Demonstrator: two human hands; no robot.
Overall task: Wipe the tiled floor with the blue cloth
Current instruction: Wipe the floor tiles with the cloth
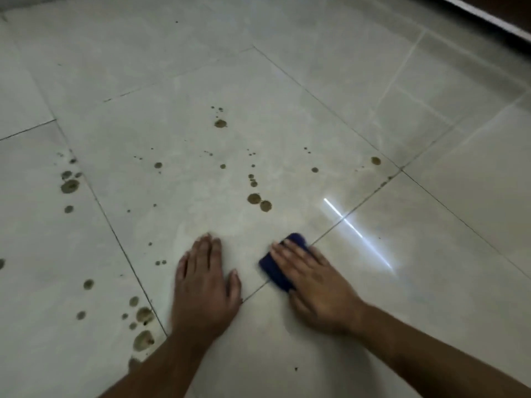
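A folded dark blue cloth (275,268) lies on the pale glossy tiled floor (287,116), over a grout line. My right hand (314,285) presses flat on top of it, fingers spread, covering most of the cloth. My left hand (205,285) rests palm down on the bare tile just left of the cloth, holding nothing. Brown mud-like spots dot the floor: a pair (259,201) just beyond the hands, a bigger one (220,123) farther off, and several along the left (69,186).
More brown blotches (143,338) sit by my left forearm near a grout line. A bright streak of reflected light (357,234) lies right of the cloth. A dark skirting edge (488,15) runs across the top right corner.
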